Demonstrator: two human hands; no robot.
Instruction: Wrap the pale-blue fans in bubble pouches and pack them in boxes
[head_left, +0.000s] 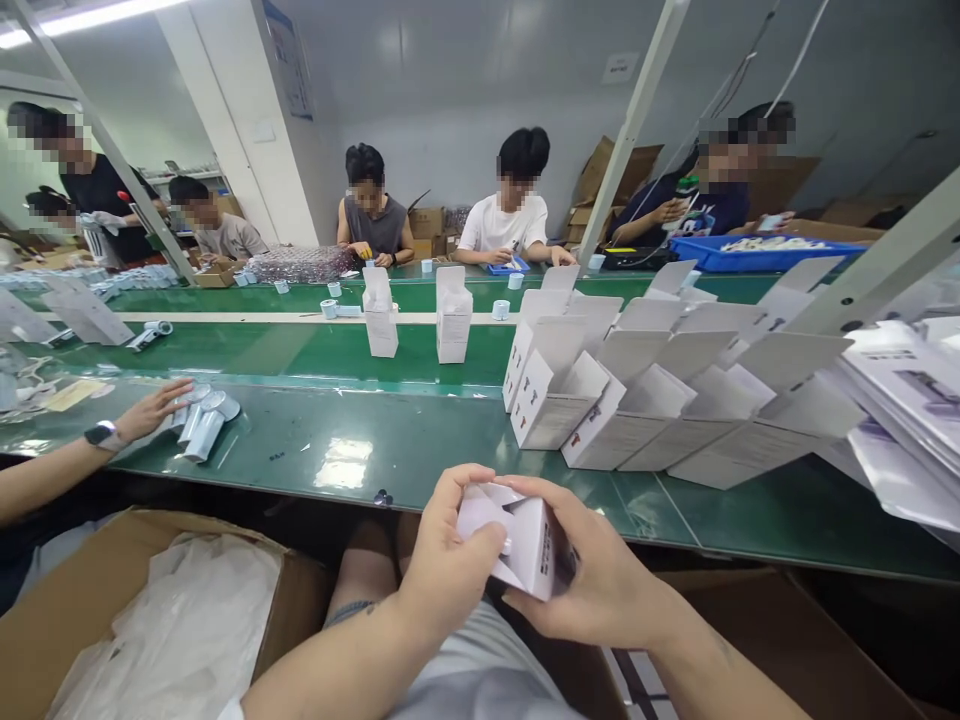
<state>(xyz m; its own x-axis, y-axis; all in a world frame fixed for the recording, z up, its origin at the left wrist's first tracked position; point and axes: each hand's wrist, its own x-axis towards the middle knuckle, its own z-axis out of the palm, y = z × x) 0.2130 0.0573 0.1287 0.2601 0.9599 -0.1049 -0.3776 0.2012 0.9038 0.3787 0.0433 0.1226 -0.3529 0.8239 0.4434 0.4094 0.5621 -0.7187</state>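
Both my hands hold a small white carton over my lap, just below the near edge of the green table. My left hand grips its left side with fingers curled over the open flaps. My right hand wraps around its right side and bottom. Several folded-up white cartons with open lids lean in a row on the table right in front of me.
A co-worker's hand at left touches pale blue handheld devices. Two upright white boxes stand on the green conveyor. A cardboard box with plastic bags sits at my lower left. Flat printed cartons stack at right. Several people sit across.
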